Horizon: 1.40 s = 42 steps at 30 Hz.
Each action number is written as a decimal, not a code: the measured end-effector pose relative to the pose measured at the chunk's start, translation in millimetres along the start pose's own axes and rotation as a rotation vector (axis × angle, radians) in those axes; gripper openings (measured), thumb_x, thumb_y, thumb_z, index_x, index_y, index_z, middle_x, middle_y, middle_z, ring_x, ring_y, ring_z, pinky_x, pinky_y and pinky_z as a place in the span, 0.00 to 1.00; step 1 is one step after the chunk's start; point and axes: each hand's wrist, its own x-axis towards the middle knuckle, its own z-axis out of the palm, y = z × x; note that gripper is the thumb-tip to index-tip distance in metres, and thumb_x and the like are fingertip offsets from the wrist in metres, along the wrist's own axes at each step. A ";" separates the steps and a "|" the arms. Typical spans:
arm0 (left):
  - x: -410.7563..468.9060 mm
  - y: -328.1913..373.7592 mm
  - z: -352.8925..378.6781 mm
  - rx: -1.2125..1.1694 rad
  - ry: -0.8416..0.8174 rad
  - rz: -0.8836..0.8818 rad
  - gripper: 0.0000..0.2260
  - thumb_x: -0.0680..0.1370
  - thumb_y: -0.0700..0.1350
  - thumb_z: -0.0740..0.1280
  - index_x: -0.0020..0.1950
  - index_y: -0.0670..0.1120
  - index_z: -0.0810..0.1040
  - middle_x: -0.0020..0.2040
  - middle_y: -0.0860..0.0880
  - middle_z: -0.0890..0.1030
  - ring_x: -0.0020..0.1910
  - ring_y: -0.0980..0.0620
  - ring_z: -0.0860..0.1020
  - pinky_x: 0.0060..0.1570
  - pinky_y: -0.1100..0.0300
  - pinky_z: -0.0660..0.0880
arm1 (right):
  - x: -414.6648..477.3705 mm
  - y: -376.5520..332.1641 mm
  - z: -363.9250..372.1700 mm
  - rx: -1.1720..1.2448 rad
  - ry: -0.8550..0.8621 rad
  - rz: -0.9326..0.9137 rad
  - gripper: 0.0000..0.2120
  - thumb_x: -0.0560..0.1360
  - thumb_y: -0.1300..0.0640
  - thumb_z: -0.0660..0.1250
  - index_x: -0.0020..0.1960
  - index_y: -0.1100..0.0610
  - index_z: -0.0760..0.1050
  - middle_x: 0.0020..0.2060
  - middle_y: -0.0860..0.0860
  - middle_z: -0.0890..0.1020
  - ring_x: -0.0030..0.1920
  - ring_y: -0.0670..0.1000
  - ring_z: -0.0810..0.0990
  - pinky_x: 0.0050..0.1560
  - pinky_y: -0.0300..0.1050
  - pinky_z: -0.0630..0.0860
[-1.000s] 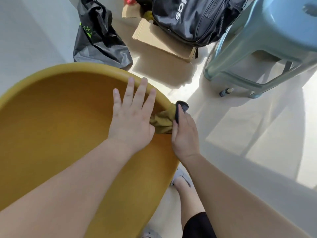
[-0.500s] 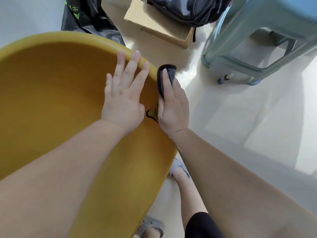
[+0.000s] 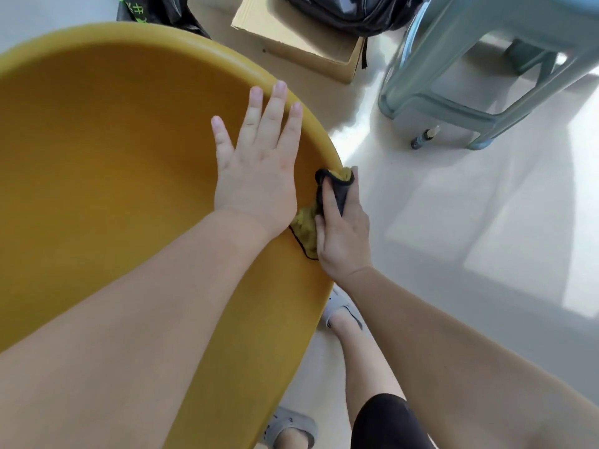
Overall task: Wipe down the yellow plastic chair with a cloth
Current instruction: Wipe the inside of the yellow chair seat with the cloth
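The yellow plastic chair [image 3: 107, 163] fills the left of the head view, its curved shell seen from above with the rim arcing down the right side. My left hand [image 3: 257, 166] lies flat on the inside of the shell near the rim, fingers spread. My right hand [image 3: 343, 231] grips a yellow and dark grey cloth [image 3: 306, 226], pressed against the chair's right rim just beside my left hand. Part of the cloth folds over the rim under my fingers.
A pale blue plastic stool [image 3: 479, 59] stands on the light floor at the upper right, a small bottle [image 3: 424, 137] lying by its leg. A cardboard box [image 3: 298, 37], a black backpack [image 3: 350, 11] and a black bag [image 3: 155, 11] sit behind the chair. My feet in grey sandals [image 3: 340, 311] are below the rim.
My right hand has slid the cloth back down along the right rim toward me, after going up the rim half a second ago. My left hand stays flat on the shell.
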 end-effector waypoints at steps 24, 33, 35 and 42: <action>32.5 -33.5 -79.5 -1.667 0.016 -0.882 0.33 0.82 0.49 0.66 0.83 0.55 0.51 0.82 0.53 0.57 0.79 0.50 0.62 0.76 0.43 0.63 | 173.1 -114.7 -70.7 -0.038 -0.247 -0.336 0.25 0.83 0.61 0.60 0.79 0.55 0.64 0.56 0.57 0.77 0.54 0.59 0.72 0.52 0.53 0.73; 0.6 13.4 -75.6 -1.733 0.033 -0.885 0.33 0.82 0.50 0.65 0.82 0.56 0.52 0.82 0.54 0.59 0.77 0.49 0.65 0.75 0.42 0.64 | 133.7 -86.8 -101.8 -0.112 -0.250 -0.289 0.22 0.82 0.59 0.60 0.76 0.57 0.66 0.55 0.56 0.77 0.54 0.57 0.73 0.50 0.46 0.65; 3.3 23.0 -70.4 -1.734 0.070 -0.930 0.33 0.82 0.53 0.65 0.82 0.55 0.52 0.82 0.53 0.59 0.77 0.49 0.65 0.75 0.43 0.65 | 119.9 -74.6 -111.1 -0.096 -0.261 -0.287 0.23 0.80 0.62 0.64 0.74 0.59 0.67 0.54 0.56 0.76 0.53 0.57 0.74 0.51 0.46 0.67; 38.3 60.4 -71.6 -1.515 0.392 -1.343 0.35 0.76 0.61 0.71 0.78 0.48 0.64 0.70 0.51 0.73 0.64 0.48 0.75 0.61 0.51 0.76 | 78.2 -34.0 -151.1 0.027 -0.448 -0.231 0.15 0.78 0.61 0.67 0.64 0.58 0.71 0.48 0.50 0.72 0.48 0.52 0.71 0.50 0.52 0.74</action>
